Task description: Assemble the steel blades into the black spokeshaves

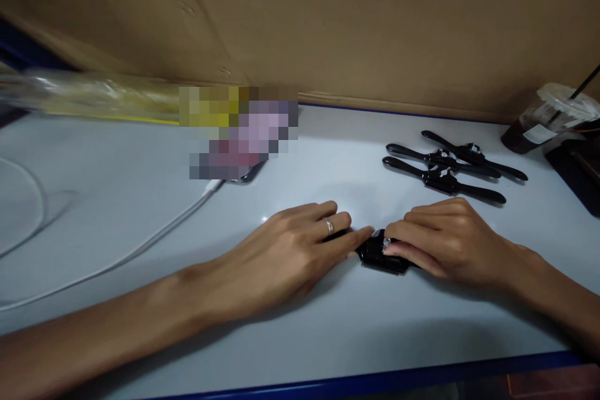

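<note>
A black two-handled tool (382, 256) lies on the pale table (300, 337), its middle body showing between my hands. My left hand (304, 244), with a ring on one finger, closes round the tool's left side, its index finger reaching onto the body. My right hand (450, 240) pinches at a small silvery part (386, 244) on the body and covers the right handle. Behind my right hand lie several similar black tools, the nearest (440, 181) with silvery parts at its centre.
A plastic cup (544, 122) with dark drink and a straw leans at the back right, beside a dark flat object (576, 169). At back left are a pixelated phone-like object (248, 144), a white cable (154, 237) and plastic-wrapped material (107, 97). Cardboard (328, 25) stands behind.
</note>
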The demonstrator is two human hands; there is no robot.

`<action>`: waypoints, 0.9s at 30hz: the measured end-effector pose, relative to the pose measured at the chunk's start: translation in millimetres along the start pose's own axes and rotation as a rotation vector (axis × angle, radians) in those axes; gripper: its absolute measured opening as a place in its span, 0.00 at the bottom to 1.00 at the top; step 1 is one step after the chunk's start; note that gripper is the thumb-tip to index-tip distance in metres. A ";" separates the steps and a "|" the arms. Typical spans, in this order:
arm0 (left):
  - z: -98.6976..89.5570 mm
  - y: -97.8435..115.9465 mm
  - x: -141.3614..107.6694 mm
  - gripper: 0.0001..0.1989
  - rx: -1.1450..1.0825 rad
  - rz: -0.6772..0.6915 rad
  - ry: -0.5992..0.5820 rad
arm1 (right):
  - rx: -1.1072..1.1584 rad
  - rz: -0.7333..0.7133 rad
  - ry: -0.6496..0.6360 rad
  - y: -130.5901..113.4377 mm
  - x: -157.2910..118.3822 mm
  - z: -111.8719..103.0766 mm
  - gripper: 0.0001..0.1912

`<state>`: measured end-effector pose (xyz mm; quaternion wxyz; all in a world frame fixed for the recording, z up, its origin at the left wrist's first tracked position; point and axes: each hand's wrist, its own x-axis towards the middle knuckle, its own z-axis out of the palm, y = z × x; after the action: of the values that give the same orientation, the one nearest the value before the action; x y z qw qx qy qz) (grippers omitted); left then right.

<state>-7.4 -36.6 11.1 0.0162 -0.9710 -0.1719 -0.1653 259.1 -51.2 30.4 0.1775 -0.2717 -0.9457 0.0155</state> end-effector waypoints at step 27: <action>-1.1 0.5 -0.3 0.16 -0.014 0.023 0.026 | 0.011 0.007 0.022 -5.3 1.0 2.4 0.19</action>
<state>-7.9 -37.3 12.0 0.0137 -0.9708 -0.1592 -0.1790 254.8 -55.0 29.2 0.1896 -0.2742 -0.9426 0.0184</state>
